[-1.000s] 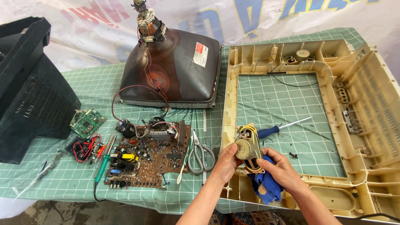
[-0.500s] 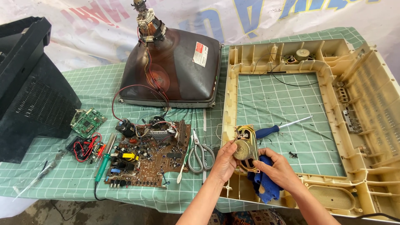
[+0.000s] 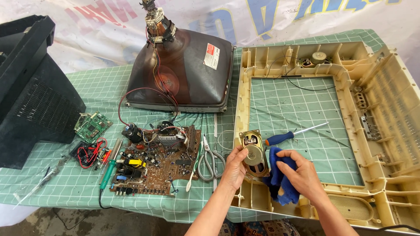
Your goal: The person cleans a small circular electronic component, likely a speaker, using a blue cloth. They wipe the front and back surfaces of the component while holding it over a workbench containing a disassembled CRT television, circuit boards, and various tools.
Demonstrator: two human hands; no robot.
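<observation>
- The oval speaker is held free of the cream television front frame, at the frame's lower left corner, above the rim; a second, round speaker is seen seated in the frame's top edge.
- The picture tube is already out and stands face down on the counter, with the brown circuit board lying in front of it and the black rear housing set off to the left.
- Judging by this, the stripping down is well advanced, while the wiping of the speaker looks only partly done.
- The left hand is curled around the speaker's left edge, fingers closed on it from behind.
- The right hand is bunched around a blue cloth, which is pressed against the speaker's right side.
- A blue-handled screwdriver lies just beyond the speaker, inside the frame opening; scissors lie beside the left hand.
</observation>
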